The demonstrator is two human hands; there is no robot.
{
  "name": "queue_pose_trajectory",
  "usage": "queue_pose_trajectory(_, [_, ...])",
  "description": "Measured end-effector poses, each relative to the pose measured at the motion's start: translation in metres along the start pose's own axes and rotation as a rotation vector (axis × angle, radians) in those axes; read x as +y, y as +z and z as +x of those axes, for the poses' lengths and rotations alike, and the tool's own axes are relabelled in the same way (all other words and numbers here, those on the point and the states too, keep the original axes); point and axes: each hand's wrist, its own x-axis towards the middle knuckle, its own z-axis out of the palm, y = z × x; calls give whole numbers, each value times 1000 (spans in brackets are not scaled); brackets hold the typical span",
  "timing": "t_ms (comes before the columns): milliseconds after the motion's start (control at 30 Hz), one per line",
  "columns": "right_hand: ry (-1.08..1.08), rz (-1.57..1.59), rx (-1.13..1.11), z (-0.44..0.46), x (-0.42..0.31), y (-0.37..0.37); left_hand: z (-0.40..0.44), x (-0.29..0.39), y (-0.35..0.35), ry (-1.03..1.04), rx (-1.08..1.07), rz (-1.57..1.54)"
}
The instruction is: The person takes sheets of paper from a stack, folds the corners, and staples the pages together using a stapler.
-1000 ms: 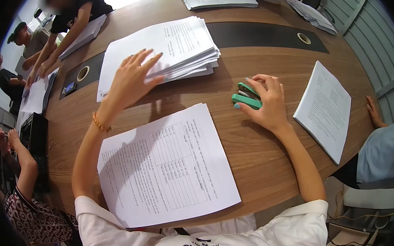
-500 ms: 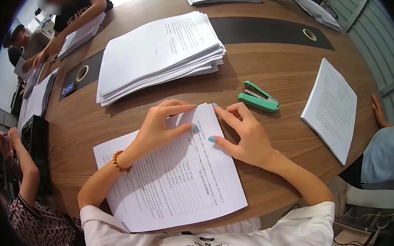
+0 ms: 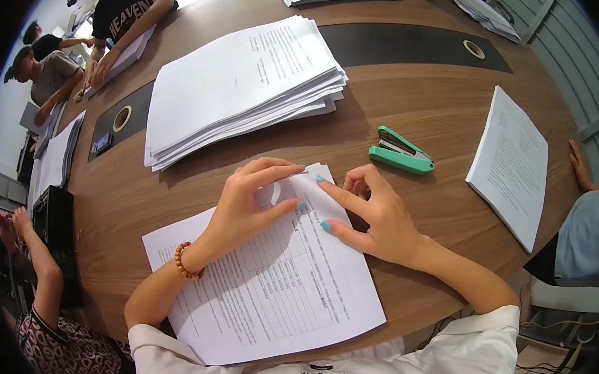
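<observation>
A few printed sheets of paper (image 3: 284, 304) lie at a slant before me on the wooden table, a table-like form printed on the top one. My left hand (image 3: 253, 201), with a beaded bracelet at the wrist, curls round their upper edge. Its thumb lies on the page, and the paper bulges upward beside it. My right hand (image 3: 384, 217) rests its index fingertip and thumb, spread apart, on the page near the top right corner; its other fingers are bent. Beyond the right hand lies a green stapler (image 3: 402, 152).
A thick paper stack (image 3: 244, 86) lies beyond my left hand, another bundle (image 3: 513, 167) at the right. A person's hand (image 3: 580, 165) rests at the right table edge. At the left are a black box (image 3: 53, 232) and several people with papers.
My right index fingertip has moved from the paper's top edge onto the page. The top sheet now bulges between my hands. The view has shifted slightly, and people at the far left show more.
</observation>
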Motion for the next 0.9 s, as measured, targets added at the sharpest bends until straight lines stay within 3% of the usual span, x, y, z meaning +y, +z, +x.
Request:
queue_pose_trajectory(200, [-5,41,6,1,-1,0,-1,-7,4,117,84,-13])
queue_pose_trajectory(300, [29,86,43,1,-1,1,-1,-6,4,28,78,-60])
queue_pose_trajectory(367, [29,93,64,1,2,2,-2,-8,4,74,72,-32])
queue_pose_trajectory(533, [38,49,-55,0,3,1,-3,-6,2,73,70,-56])
queue_pose_trajectory(600, [22,44,-43,0,4,1,-3,-3,0,127,61,126])
queue_pose_trajectory(900, [-37,-18,-38,1,1,0,-6,-3,3,113,143,240])
